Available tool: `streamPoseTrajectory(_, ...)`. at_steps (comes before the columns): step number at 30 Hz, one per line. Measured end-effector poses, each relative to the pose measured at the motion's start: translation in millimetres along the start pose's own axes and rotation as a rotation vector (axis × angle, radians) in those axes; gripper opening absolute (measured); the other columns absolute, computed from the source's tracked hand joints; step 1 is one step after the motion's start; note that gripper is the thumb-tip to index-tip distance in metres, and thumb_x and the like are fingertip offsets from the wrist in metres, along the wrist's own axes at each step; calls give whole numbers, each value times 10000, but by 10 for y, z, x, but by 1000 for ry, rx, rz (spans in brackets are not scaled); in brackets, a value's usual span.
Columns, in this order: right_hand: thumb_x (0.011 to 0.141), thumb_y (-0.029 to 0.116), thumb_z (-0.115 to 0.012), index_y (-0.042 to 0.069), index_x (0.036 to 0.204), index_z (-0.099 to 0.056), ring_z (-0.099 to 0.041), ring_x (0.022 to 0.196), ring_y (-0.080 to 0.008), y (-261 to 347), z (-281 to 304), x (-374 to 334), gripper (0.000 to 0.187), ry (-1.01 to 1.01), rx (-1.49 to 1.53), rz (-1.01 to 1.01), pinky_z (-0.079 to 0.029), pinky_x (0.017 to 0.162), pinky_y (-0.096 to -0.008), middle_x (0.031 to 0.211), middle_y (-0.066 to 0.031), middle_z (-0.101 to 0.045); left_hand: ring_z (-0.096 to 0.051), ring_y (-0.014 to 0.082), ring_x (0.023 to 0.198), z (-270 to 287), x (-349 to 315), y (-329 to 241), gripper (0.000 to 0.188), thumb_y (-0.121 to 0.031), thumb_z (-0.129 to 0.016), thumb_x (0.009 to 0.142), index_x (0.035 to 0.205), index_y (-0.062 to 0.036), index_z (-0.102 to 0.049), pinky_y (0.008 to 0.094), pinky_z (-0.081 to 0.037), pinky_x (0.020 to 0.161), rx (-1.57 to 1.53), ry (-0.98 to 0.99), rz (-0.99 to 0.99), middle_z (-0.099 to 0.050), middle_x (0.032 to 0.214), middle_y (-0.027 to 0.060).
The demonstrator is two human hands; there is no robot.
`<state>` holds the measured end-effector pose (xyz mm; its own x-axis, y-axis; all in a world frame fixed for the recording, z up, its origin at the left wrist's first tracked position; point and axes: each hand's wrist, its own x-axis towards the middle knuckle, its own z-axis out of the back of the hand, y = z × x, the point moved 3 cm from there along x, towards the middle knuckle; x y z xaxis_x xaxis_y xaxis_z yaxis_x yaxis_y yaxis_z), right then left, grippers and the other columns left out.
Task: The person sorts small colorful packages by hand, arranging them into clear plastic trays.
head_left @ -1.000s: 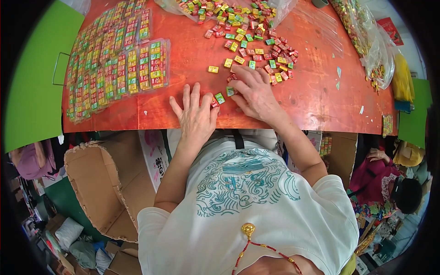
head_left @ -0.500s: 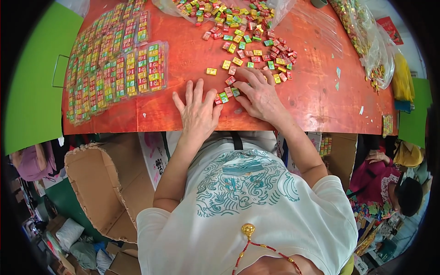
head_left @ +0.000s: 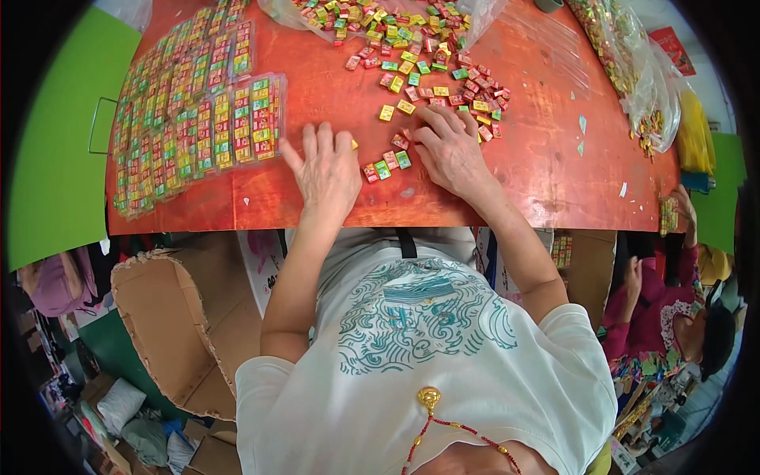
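My left hand (head_left: 327, 170) lies flat on the orange table (head_left: 514, 166), fingers spread, with a yellow candy piece at its fingertips. My right hand (head_left: 451, 149) rests palm down beside it, fingers over small wrapped candies. A short row of red and green candies (head_left: 385, 166) lies between the two hands. More loose colourful candies (head_left: 427, 75) are scattered just beyond my right hand, spilling from a clear plastic bag (head_left: 380, 16) at the far edge.
Clear packets filled with rows of candies (head_left: 198, 111) cover the table's left part. Another bag of sweets (head_left: 633, 71) sits at the far right. An open cardboard box (head_left: 178, 324) stands on the floor at my left. A seated person (head_left: 673, 317) is at the right.
Both hands have slid slightly away from me across the table, gathering a few candies into a row between them.
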<state>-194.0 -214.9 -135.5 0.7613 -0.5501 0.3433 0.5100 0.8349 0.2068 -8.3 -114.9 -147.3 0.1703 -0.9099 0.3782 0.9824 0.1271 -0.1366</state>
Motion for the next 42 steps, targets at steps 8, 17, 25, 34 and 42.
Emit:
streamPoseTrajectory(8, 855, 117, -667, 125, 1146, -665, -488, 1297, -268, 108, 34, 126, 291, 6, 9, 126, -333, 1063, -482, 1364, -82, -545, -492, 337, 1144, 200, -304, -126, 266, -298, -691, 859, 961, -70, -600, 699, -236, 1022, 17, 63, 97, -544, 1109, 137)
streamPoseTrajectory(17, 812, 149, -707, 128, 1140, -662, -486, 1292, -273, -55, 108, 55, 332, 40, -23, 25, -346, 1049, -476, 1368, -85, -543, -433, 367, 1276, 467, -433, -118, 387, -315, -678, 878, 1177, -79, -609, 706, -211, 1056, -125, 129, 30, -513, 1304, 172)
streamPoseTrajectory(25, 805, 157, -714, 96, 1107, -651, -485, 1286, -278, 1, 90, 56, 314, 88, -27, 40, -339, 1064, -474, 1368, -86, -540, -406, 383, 1333, 150, -435, -30, 399, -253, -685, 873, 1236, -114, -596, 698, -197, 1084, -130, 154, -27, -476, 1388, 185)
streamPoseTrajectory(34, 815, 195, -731, 98, 1170, -632, -492, 1275, -298, 34, 109, -62, 381, 116, 138, 40, -339, 1071, -489, 1373, -93, -533, -353, 438, 1379, 176, -280, -225, 546, -378, -686, 860, 1293, -65, -573, 717, -200, 1070, -199, 124, -26, -424, 1455, 235)
streamPoseTrajectory(42, 817, 192, -735, 119, 1226, -621, -482, 1296, -301, -120, 113, -180, 431, 76, 55, -61, -337, 1073, -489, 1387, -91, -525, -377, 446, 1360, -189, -117, -462, 423, -335, -655, 885, 1207, -66, -601, 710, -222, 1063, -203, 81, -70, -461, 1412, 247)
